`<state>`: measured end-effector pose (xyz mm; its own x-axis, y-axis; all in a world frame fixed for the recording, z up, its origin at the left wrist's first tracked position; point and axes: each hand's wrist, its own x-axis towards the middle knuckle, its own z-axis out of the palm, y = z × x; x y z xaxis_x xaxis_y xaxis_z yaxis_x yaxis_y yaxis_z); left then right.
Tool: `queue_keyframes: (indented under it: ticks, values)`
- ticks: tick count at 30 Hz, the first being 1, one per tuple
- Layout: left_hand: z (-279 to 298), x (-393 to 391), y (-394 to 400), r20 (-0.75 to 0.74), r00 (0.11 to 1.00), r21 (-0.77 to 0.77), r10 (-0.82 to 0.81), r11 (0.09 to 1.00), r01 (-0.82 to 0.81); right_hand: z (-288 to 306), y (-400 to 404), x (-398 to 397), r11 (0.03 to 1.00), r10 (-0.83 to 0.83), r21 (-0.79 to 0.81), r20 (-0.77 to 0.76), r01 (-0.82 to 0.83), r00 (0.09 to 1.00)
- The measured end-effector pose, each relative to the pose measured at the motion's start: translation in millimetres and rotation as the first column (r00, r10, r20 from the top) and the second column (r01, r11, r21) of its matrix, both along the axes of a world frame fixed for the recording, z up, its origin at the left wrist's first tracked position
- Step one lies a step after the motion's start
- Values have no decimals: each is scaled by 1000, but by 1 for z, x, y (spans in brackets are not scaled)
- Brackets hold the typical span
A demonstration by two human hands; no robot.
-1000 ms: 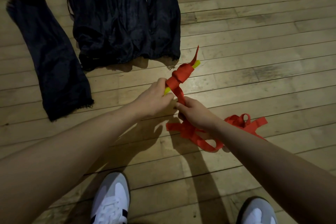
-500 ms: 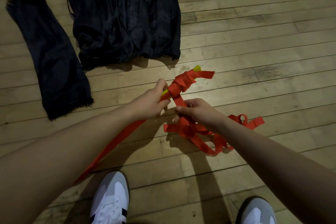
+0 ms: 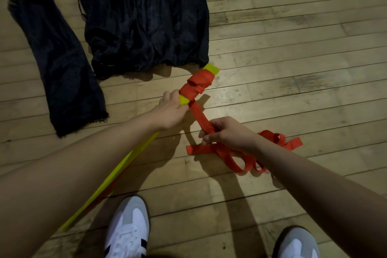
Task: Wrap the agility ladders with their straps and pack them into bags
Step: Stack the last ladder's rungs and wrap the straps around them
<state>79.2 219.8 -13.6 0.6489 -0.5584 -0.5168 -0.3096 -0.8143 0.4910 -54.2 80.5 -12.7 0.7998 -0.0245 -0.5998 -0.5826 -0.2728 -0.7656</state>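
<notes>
I stand over a wooden plank floor [image 3: 293,52], looking down at my hands and shoes. My left hand [image 3: 171,111] grips the bundle of flat yellow rungs [image 3: 211,68], which now points up and away from me with more yellow showing than half a second ago, when the loose red tail stuck out sideways; that tail is now wound flat. My right hand [image 3: 226,132] pinches the red strap [image 3: 201,115], a soft woven ribbon running taut from the coils. The rest of the strap lies in slack loops on the floor by my right wrist, so I judge many turns remain. Three limp black fabric bags [image 3: 129,27] lie crumpled just beyond the bundle, still unfilled.
</notes>
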Motion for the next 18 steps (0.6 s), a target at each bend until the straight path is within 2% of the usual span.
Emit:
queue_keyframes:
  ticks: [2,4,7,10,13,16,18]
  values:
    - [-2,-1,3,59,998,-8,-23,1000,23,1,2,0,999,-33,21,2,33,999]
    - [-1,-1,7,169,985,-79,-26,996,40,3,4,-1,995,-88,44,4,88,996]
    - [1,-3,11,296,950,-169,-100,973,155,4,2,-2,978,-169,131,18,165,986]
    - [3,-11,10,146,986,-258,-83,959,119,8,-1,2,968,-172,186,-5,170,985]
    - [1,-20,6,-24,999,-227,-30,974,24,8,-5,7,952,-178,241,-59,187,982]
    - [-1,-26,1,-19,999,-162,-32,986,28,6,-8,10,947,-175,249,-118,200,977]
    - [-2,-27,-2,-39,998,-144,-48,989,42,3,-8,10,914,-206,321,-155,247,966]
